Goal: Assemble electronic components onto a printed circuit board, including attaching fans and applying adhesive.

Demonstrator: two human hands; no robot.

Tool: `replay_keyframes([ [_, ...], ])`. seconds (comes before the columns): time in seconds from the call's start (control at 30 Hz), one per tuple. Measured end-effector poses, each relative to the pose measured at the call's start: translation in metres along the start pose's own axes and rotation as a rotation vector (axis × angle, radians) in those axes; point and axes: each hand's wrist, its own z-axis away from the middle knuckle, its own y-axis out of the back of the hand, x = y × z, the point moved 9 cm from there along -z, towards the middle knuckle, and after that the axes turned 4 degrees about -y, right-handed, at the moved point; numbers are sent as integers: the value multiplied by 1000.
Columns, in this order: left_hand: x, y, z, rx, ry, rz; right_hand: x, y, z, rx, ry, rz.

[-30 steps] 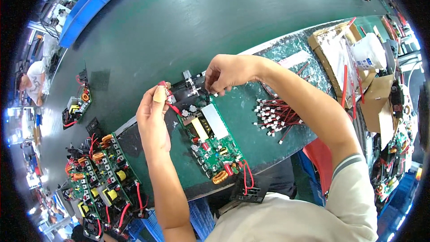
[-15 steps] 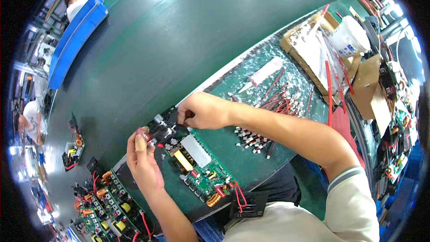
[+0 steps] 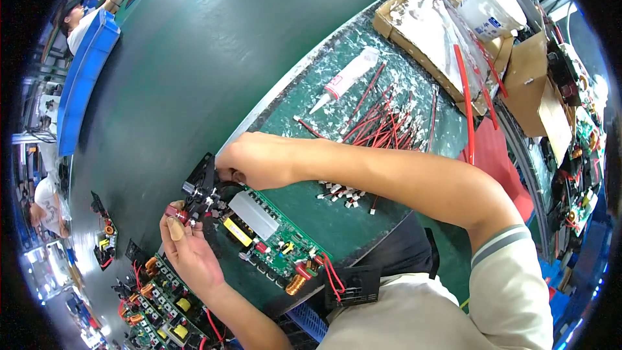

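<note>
A green circuit board point(image 3: 295, 249) lies before me, carrying a silver heat sink, a yellow transformer and copper coils. At its far left end stands a black end panel point(image 3: 203, 172) with a silver knob point(image 3: 189, 188) and a red terminal point(image 3: 175, 211). My left hand point(image 3: 192, 260) is closed, pinching the red terminal between thumb and fingers; a tan cover wraps one fingertip. Curled against the panel's far end is my right hand point(image 3: 259, 161), closed, its fingertips partly hidden behind the hand. Another black vented panel point(image 3: 355, 285) sits at the board's near end by red wires.
Right of the board lie red wires point(image 3: 389, 123) with white connectors and a sealant tube point(image 3: 346, 79). A cardboard tray point(image 3: 414, 68) and white bucket point(image 3: 492, 6) stand farther right. More circuit boards point(image 3: 162, 295) are at lower left. A blue bin point(image 3: 87, 84) and another person point(image 3: 81, 26) are far left.
The view has shifted, so board, panel and both hands appear farther left. Both hands stay at the black panel, with the left still pinching the red terminal.
</note>
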Motion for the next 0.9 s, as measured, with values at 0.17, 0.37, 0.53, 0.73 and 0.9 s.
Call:
replay_keyframes([
  [0.17,-1,2,2,26,8,-51,1,0,2,-1,18,30],
  [0.37,3,0,5,-45,-28,-30,-4,-2,4,5,99,74],
  [0.53,1,3,7,-32,-26,-29,-16,-2,6,46,344,144],
  [0.73,1,4,9,-4,-27,-26,4,-2,-4,-51,33,13],
  [0.9,1,5,9,27,-18,-54,-2,-4,-11,-85,-45,236],
])
